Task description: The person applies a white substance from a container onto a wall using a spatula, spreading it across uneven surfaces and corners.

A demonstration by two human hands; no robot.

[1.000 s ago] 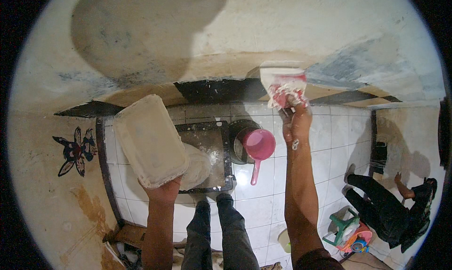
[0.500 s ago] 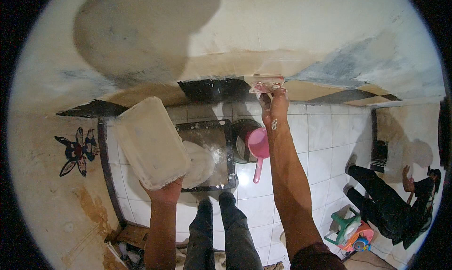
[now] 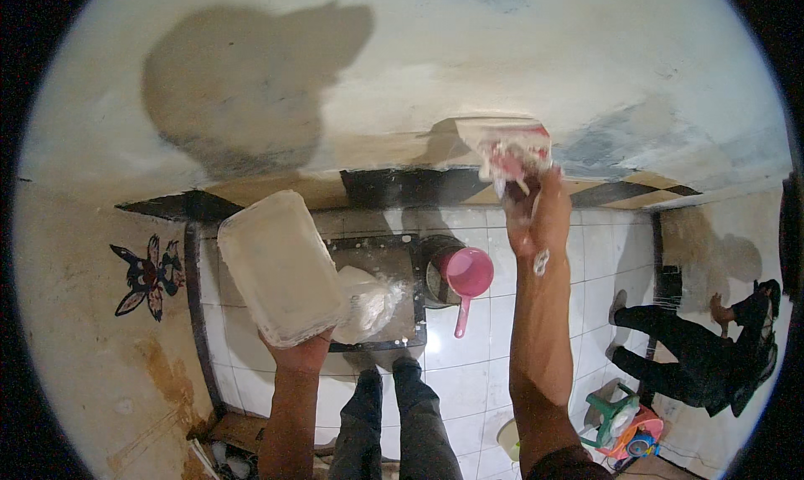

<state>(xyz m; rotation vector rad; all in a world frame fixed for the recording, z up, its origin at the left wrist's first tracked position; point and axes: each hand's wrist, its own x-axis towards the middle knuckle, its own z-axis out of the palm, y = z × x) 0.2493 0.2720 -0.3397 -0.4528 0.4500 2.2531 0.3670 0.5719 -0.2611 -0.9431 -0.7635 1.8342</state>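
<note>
My left hand (image 3: 299,355) is raised and holds up a white rectangular board (image 3: 280,265) smeared with pale putty, tilted toward the wall. My right hand (image 3: 536,222) reaches higher and grips a wide scraper (image 3: 512,148) with a red-stained blade. The blade is pressed flat on the pale plastered wall (image 3: 419,78), just above a black-and-tan painted band (image 3: 402,187). My legs in dark trousers (image 3: 394,421) stand on white floor tiles below.
A pink dipper (image 3: 467,273) rests on a dark bucket (image 3: 434,270), beside a white bag (image 3: 370,301) on a dark floor recess. A person in dark clothes (image 3: 699,350) sits at the right near a colourful toy (image 3: 624,421). A flower sticker (image 3: 146,275) marks the left wall.
My right hand swept the scraper left along the wall, then back to the right. My left hand and the board stayed nearly still.
</note>
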